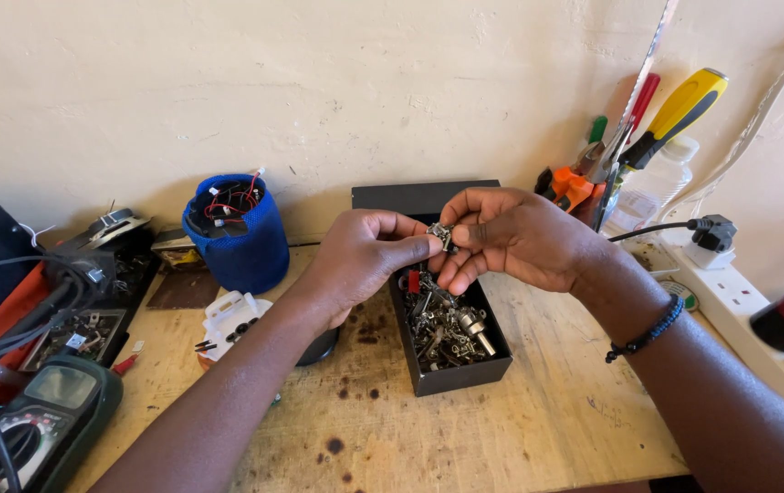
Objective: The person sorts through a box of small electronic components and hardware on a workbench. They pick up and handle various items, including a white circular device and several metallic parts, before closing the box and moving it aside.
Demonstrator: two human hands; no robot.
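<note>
Pinching 1 small metal part (441, 236) between left hand (365, 256) fingertips and right hand (511, 237) fingertips, both closed on it, hovering just above the black box (465, 372) of metal bits. Risking a slip: tiny part dropping into the pile, getting lost there.

An electronics repair workshop: a multimeter (31, 424), screwdrivers (675, 114) and a box of metal parts (447, 333) crowd the stained workbench (501, 429).
</note>
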